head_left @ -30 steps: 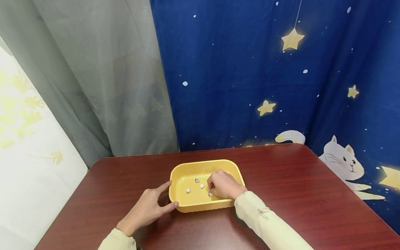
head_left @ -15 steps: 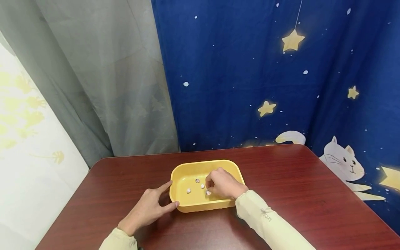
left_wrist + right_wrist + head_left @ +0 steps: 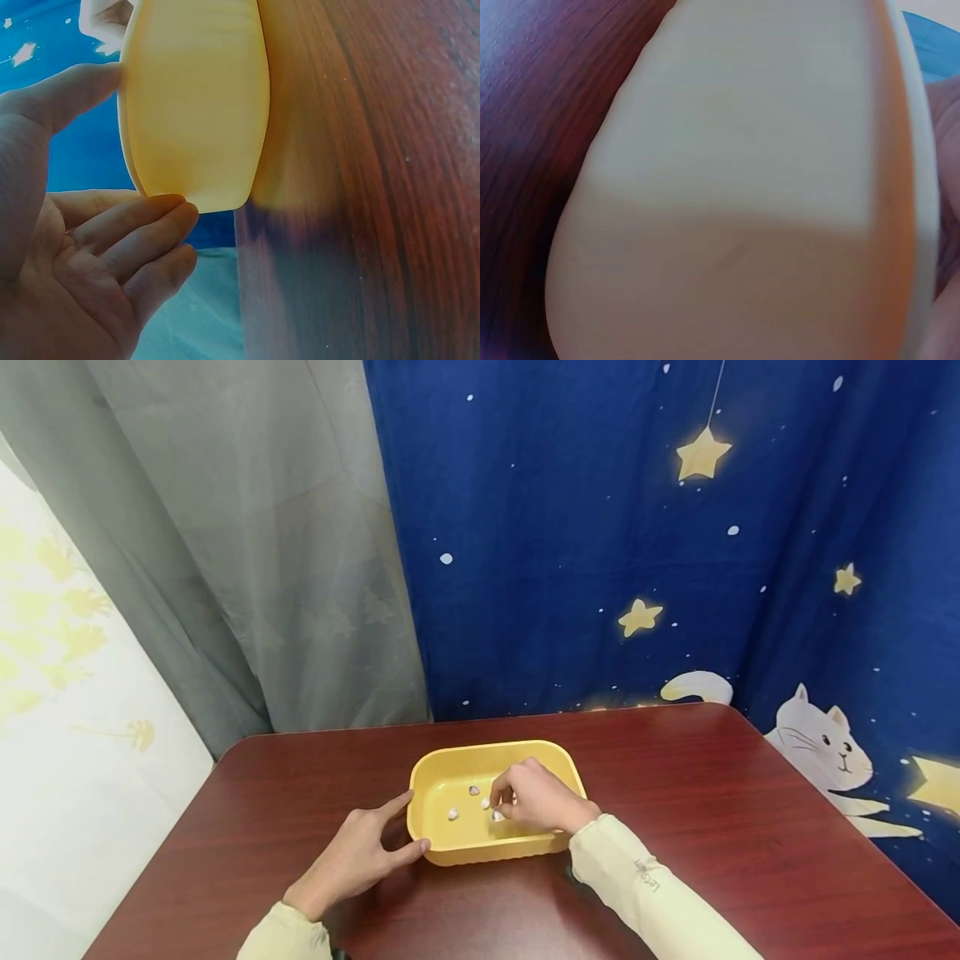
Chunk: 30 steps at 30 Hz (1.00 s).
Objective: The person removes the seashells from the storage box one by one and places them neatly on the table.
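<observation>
A yellow rectangular tub [image 3: 487, 855] stands on the table. My left hand [image 3: 351, 862] is at its left end, index finger on the rim and thumb at the near corner. In the left wrist view, thumb and fingertips of the left hand [image 3: 97, 247] touch the tub's edge. My right hand [image 3: 542, 797] reaches over the near rim into the tub, thumb and index finger pinching a small whitish shell-like piece [image 3: 497, 815]. Close by on the tub floor lie similar pieces: one white [image 3: 485, 803], one darker [image 3: 474, 790] and one farther left [image 3: 452, 814].
The reddish-brown wooden table [image 3: 675, 777] surrounds the tub on all sides. Behind it hang a grey curtain [image 3: 330, 568] and a blue curtain [image 3: 555, 543] with stars and a cat. The tub's outer wall [image 3: 727, 150] fills most of the right wrist view.
My right hand has shifted slightly left and away from me inside the tub, and the pinched piece has moved with it. The left hand and the other pieces stay put.
</observation>
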Available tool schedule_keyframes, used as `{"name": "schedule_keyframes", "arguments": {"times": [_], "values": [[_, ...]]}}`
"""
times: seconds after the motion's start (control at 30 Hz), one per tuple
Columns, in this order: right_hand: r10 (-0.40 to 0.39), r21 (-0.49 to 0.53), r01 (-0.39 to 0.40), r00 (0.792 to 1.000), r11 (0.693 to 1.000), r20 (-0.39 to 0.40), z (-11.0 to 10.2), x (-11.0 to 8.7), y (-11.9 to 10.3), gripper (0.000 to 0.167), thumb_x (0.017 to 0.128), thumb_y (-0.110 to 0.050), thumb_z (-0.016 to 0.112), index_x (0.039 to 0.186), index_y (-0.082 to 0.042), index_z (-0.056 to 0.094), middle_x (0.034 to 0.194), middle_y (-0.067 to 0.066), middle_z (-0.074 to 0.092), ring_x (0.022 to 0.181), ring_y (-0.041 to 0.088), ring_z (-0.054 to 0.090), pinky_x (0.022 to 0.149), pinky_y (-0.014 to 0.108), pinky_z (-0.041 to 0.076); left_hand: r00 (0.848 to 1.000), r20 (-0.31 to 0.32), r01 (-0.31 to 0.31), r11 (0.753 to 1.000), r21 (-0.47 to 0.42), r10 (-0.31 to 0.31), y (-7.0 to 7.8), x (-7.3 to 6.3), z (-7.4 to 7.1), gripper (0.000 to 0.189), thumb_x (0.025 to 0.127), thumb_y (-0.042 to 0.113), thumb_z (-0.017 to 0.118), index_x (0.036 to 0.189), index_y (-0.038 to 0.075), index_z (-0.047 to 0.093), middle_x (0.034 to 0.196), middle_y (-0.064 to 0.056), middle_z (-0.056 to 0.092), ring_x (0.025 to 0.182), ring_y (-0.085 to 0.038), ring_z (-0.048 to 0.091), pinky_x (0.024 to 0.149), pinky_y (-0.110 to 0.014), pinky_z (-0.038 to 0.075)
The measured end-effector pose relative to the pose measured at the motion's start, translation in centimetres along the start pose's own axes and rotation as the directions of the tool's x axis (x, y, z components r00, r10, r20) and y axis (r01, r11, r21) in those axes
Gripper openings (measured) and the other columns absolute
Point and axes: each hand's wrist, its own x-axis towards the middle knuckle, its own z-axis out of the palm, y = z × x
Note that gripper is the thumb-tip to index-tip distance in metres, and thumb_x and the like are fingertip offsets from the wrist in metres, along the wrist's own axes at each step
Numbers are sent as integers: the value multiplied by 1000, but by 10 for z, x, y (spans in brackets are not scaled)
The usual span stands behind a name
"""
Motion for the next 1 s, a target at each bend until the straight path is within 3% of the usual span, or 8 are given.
{"name": "schedule_keyframes", "arguments": {"times": [0.47, 1.0], "values": [[-61, -37, 61, 998, 997, -23, -11, -7, -16, 9, 84, -10, 75, 80, -17, 79, 71, -11, 72, 63, -3, 55, 63, 14, 48, 1000, 25, 6, 1000, -22, -5, -1, 2, -1, 79, 84, 50, 77, 146, 8, 53, 138, -12, 65, 123, -25, 65, 101, -46, 54], [-109, -51, 109, 994, 993, 8, -15, -13, -42, 6, 83, -15, 80, 79, -20, 79, 70, -13, 73, 64, -6, 57, 64, 13, 48, 1000, 27, 6, 1000, -7, -5, -2, 4, 0, 79, 83, 51, 77, 145, 8, 54, 134, -12, 67, 120, -25, 66, 100, -45, 55]]}}
